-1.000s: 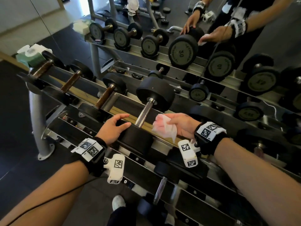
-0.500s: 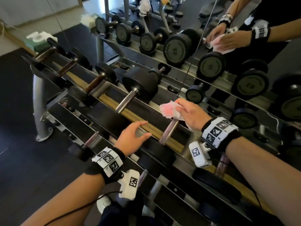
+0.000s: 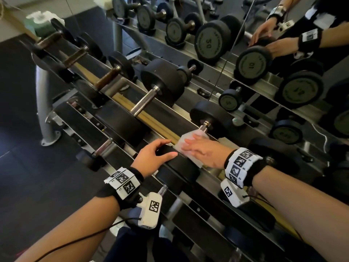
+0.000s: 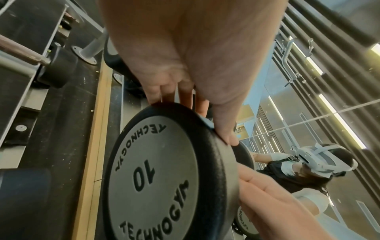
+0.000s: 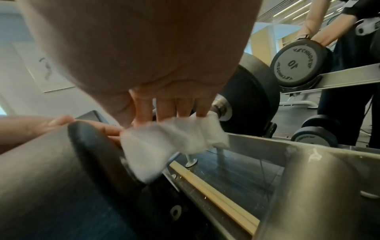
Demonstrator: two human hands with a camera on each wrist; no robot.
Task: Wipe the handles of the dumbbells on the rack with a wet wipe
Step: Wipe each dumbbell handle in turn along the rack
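Observation:
A black 10 kg dumbbell [image 3: 211, 118] lies across the top shelf of the rack [image 3: 124, 103]. My left hand [image 3: 156, 154] grips its near head [image 4: 156, 178], with the thumb over the rim and the fingers behind it. My right hand [image 3: 204, 150] holds a white wet wipe [image 3: 188, 144] draped over the steel handle, whose far stub [image 3: 204, 125] shows. In the right wrist view the wipe [image 5: 170, 139] covers my fingertips [image 5: 164, 110] and hangs between the two heads. Most of the handle is hidden under the wipe.
To the left on the same shelf lie a larger dumbbell with a steel handle [image 3: 145, 101] and several with brown handles [image 3: 105, 78]. A green wipe pack [image 3: 41, 23] sits at the far left end. A mirror [image 3: 264, 53] behind reflects the rack and my hands.
My right hand has lowered the wipe onto this dumbbell's handle. My left hand has slid right onto the near head, beside the right hand.

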